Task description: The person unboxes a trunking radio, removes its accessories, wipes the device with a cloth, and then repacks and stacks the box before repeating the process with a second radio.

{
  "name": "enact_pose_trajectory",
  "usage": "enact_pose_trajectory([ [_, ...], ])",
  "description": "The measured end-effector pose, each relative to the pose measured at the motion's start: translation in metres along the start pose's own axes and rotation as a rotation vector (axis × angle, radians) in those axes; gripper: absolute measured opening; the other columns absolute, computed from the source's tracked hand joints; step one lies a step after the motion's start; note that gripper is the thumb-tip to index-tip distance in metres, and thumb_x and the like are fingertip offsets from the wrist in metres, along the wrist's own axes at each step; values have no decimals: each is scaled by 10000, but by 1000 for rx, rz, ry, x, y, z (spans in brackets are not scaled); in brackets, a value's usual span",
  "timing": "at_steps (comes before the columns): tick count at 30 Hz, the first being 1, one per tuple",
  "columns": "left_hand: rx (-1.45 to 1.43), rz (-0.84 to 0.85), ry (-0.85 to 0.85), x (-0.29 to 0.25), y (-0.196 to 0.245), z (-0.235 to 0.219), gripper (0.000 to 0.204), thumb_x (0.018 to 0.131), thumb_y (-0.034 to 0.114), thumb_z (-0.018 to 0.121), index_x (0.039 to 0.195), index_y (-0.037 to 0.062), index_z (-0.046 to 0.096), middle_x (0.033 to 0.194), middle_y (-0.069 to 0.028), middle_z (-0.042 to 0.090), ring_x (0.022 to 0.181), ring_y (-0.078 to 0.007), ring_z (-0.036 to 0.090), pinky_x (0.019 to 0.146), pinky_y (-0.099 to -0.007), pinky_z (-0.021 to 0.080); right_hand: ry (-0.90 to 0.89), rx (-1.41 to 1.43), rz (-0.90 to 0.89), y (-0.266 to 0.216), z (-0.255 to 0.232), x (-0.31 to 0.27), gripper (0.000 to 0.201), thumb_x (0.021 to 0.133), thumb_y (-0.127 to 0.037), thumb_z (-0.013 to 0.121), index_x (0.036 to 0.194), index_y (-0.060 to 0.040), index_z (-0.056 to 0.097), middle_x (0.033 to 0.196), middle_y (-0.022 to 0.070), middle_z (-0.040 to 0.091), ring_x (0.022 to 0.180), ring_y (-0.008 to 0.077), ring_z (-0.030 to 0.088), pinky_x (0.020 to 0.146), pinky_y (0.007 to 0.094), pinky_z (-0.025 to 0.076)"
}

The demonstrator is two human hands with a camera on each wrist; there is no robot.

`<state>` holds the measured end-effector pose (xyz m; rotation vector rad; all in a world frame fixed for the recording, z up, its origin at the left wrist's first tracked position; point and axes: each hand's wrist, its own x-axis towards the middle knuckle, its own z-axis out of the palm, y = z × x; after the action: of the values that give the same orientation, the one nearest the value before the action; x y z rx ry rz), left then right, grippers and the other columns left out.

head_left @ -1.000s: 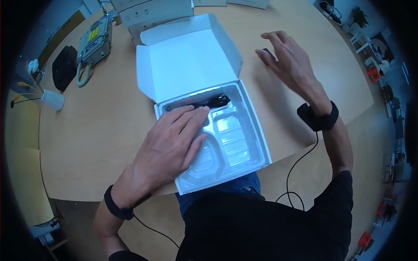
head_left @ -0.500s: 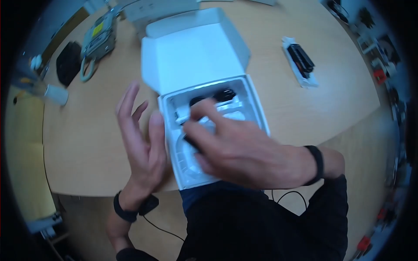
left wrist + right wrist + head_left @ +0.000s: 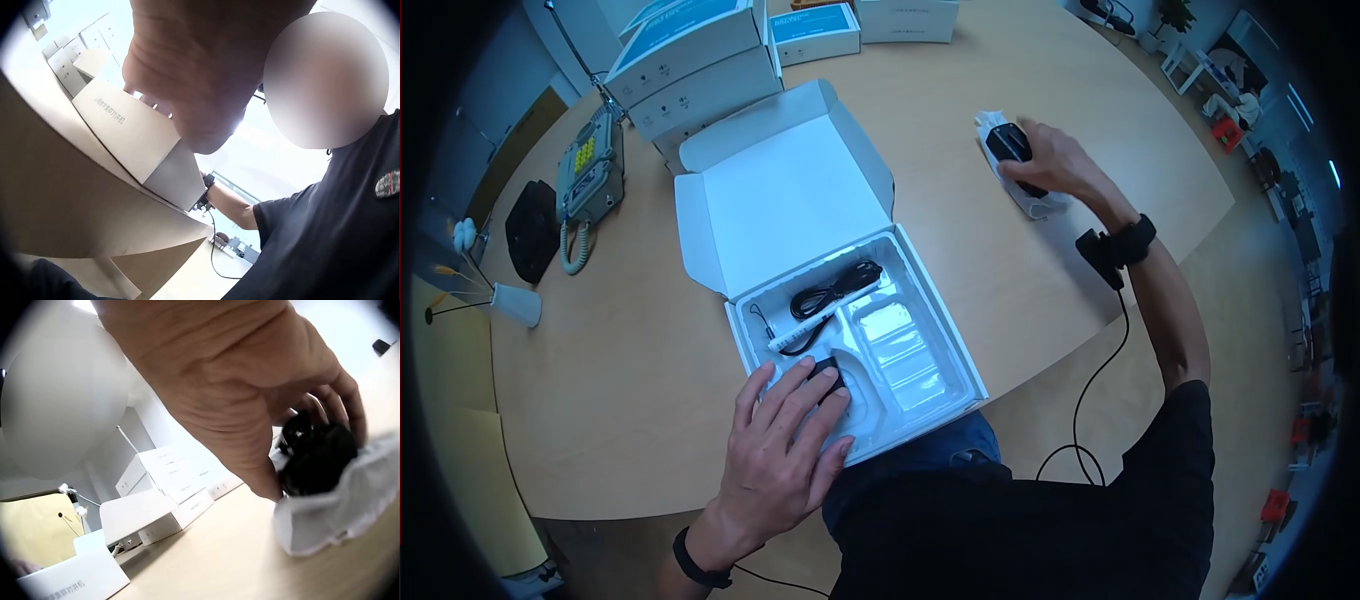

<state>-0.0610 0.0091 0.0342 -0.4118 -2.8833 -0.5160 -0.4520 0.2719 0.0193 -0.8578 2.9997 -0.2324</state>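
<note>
An open white box (image 3: 870, 418) lies at the table's front edge, with a clear moulded tray (image 3: 900, 335) inside. In the tray's back part sit a coiled black cable (image 3: 836, 290) and a thin white strip. My left hand (image 3: 780, 445) rests over the tray's front left hollow, fingers extended and touching a small black piece (image 3: 828, 376) partly hidden under them. Out to the right, my right hand (image 3: 1055, 160) grips a blocky black device (image 3: 1008, 145) between thumb and fingers. A crumpled white wrapper (image 3: 306, 525) lies under that device.
White boxes (image 3: 690, 90) are stacked behind the raised lid (image 3: 785, 185). A telephone (image 3: 592, 170), a black pouch (image 3: 532, 230) and a white vase (image 3: 516, 305) stand on the left. Cables trail from both wrist cameras.
My right hand went from the right side into the tray with a black piece, then back out to the device on the wrapper. My left hand, lifted beside the box, came down onto the tray.
</note>
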Motion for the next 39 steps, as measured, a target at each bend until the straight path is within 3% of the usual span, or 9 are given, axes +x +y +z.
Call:
enact_pose_trajectory([
  [5, -267, -71, 253, 35, -8, -33, 393, 945, 99, 680, 1313, -13, 597, 1229, -206, 609, 1126, -342, 626, 945, -399, 540, 187, 420, 0, -36, -5, -10, 698, 757, -340, 764, 1258, 104, 566, 1012, 220, 690, 871, 303, 700, 809, 388, 564],
  [9, -1123, -403, 208, 111, -34, -44, 709, 1016, 387, 649, 1487, -78, 394, 1400, -256, 511, 1210, -275, 597, 954, -348, 545, 501, 867, -194, -110, -25, -31, 630, 780, -194, 782, 1303, 64, 542, 998, 138, 671, 889, 190, 679, 806, 313, 565],
  [13, -858, -344, 301, 166, -52, -28, 926, 947, 504, 706, 1544, -73, 296, 1514, -291, 405, 1337, -328, 517, 1009, -399, 524, 708, 890, -330, -143, -31, -49, 606, 815, -201, 790, 1308, 34, 527, 1025, 117, 655, 891, 175, 671, 805, 309, 567],
  [19, -959, -230, 302, 170, -60, -21, 1081, 782, 382, 903, 1583, 10, 280, 1572, -257, 350, 1411, -350, 444, 1059, -459, 493, 360, 1718, -204, -138, -31, -57, 417, 897, -258, 751, 1180, -16, 564, 959, 22, 603, 810, 69, 580, 712, 236, 505],
  [23, -446, 140, 373, 165, -52, -18, 1120, 664, 330, 969, 1574, 112, 353, 1554, -224, 353, 1394, -350, 452, 1004, -431, 523, 229, 1921, -108, -132, -24, -54, 354, 919, -297, 726, 1112, -33, 593, 938, 7, 610, 786, 63, 571, 695, 223, 474],
  [27, -403, 133, 406, 166, -47, -18, 701, 717, 137, 909, 1349, 86, 611, 1444, -186, 450, 1239, -294, 565, 885, -369, 567, 258, 1883, -94, -130, -19, -52, 361, 918, -304, 732, 1108, -32, 592, 942, 7, 610, 790, 64, 563, 697, 228, 476],
  [30, -390, 104, 502, 167, -53, -14, 172, 804, 12, 785, 962, 9, 715, 1105, -119, 580, 849, -195, 655, 633, -299, 582, 218, 1798, -158, -129, -16, -53, 395, 939, -295, 718, 1175, -21, 558, 1012, 47, 620, 853, 102, 615, 723, 263, 529],
  [33, -327, -98, 605, 165, -57, -18, 121, 835, 23, 779, 918, 1, 694, 956, -99, 595, 706, -150, 623, 538, -296, 501, 376, 1893, -35, -154, -25, -55, 441, 967, -287, 697, 1255, -17, 502, 1092, 97, 615, 940, 156, 660, 721, 306, 590],
  [39, -517, -327, 703, 167, -63, -19, 122, 907, 70, 739, 929, 6, 637, 589, -44, 564, 487, -136, 527, 475, -303, 421, 13, 1690, -398, -144, -27, -80, 788, 935, -405, 688, 1535, -31, 342, 1049, 95, 588, 816, 120, 629, 506, 234, 537],
])
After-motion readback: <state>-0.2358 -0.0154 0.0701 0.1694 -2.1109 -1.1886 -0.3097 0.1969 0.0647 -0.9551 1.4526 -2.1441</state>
